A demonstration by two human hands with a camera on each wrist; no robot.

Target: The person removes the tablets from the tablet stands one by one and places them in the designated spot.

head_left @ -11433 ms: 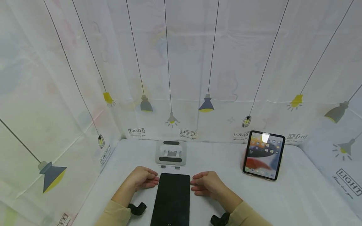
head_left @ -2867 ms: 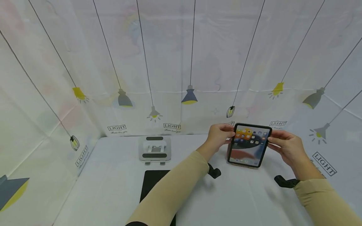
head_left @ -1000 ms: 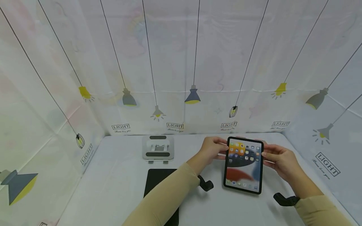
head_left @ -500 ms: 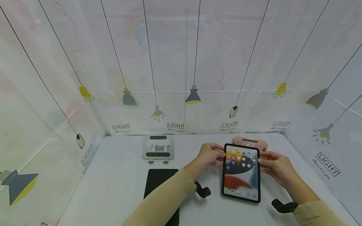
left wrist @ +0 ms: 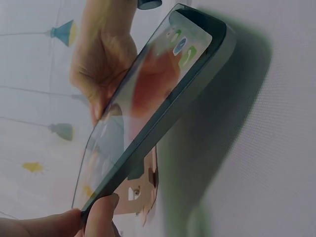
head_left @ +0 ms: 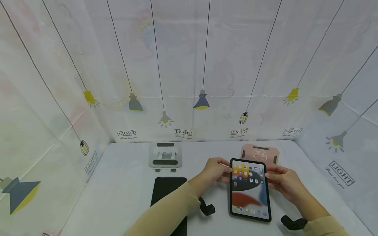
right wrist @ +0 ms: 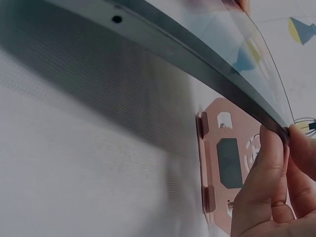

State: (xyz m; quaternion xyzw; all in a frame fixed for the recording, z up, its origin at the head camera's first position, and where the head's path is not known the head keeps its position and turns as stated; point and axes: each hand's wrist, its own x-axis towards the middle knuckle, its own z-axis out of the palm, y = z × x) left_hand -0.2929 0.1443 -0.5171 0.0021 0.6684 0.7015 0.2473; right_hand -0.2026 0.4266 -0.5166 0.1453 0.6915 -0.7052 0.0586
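Note:
A tablet [head_left: 249,193] in a dark case, its screen lit with app icons, is held between my two hands. My left hand [head_left: 213,173] pinches its left edge near the top; the thumb and fingers grip the rim in the left wrist view. On the opposite edge my right hand [head_left: 284,183] pinches with thumb and fingers. In both wrist views the tablet is tilted above the white cloth and casts a shadow on it. Just behind it stands a pink tablet stand [head_left: 260,153], its front lip and dark pads showing in the right wrist view [right wrist: 229,163].
To the left at the back lies a silver stand [head_left: 165,155] with dark pads. In front of it is a flat black slab [head_left: 168,186], partly covered by my left sleeve [head_left: 168,209]. A printed curtain [head_left: 189,65] closes off the table's back and sides.
Both hands have lifted the tablet off the pink stand and brought it toward me and slightly left. The pink stand, hidden behind it before, is now largely uncovered.

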